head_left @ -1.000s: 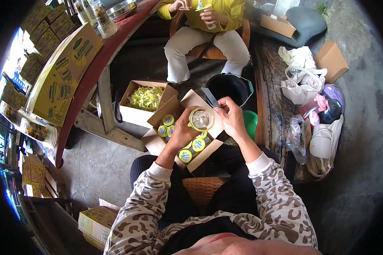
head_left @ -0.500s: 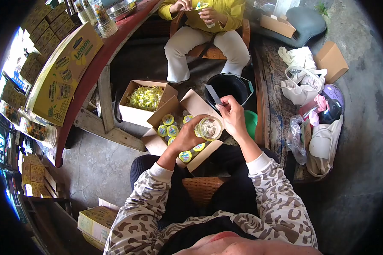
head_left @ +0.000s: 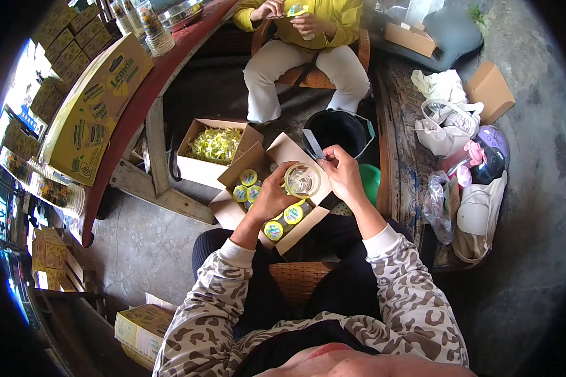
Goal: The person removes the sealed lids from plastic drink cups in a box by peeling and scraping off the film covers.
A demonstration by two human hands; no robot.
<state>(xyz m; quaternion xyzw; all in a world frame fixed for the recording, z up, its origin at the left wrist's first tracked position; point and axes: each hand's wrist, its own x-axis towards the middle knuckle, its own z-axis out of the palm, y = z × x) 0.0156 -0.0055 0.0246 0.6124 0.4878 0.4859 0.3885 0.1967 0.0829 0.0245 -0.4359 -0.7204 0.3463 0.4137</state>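
Note:
My left hand (head_left: pixel 273 196) is wrapped round a clear plastic cup (head_left: pixel 302 181) with a yellowish rim, its mouth tilted up towards me. My right hand (head_left: pixel 341 171) pinches a flat grey blade (head_left: pixel 314 143) that points up and to the left, close to the cup's right side. Under the cup, an open cardboard box (head_left: pixel 288 237) holds several cups with yellow lemon-printed lids (head_left: pixel 274 230). My left hand and the cup hide part of the box's inside.
Beyond the box stand a carton of yellow-green strips (head_left: pixel 215 146), a black bucket (head_left: pixel 337 133) and a green container (head_left: pixel 370 183). A seated person in yellow (head_left: pixel 343 22) holds a cup. Left is a red-edged table (head_left: pixel 122 108); right, a bench (head_left: pixel 401 138) and bags (head_left: pixel 478 217).
My left hand moved the cup right, then back left and slightly up. The blade in my right hand shifted slightly, staying beside the cup.

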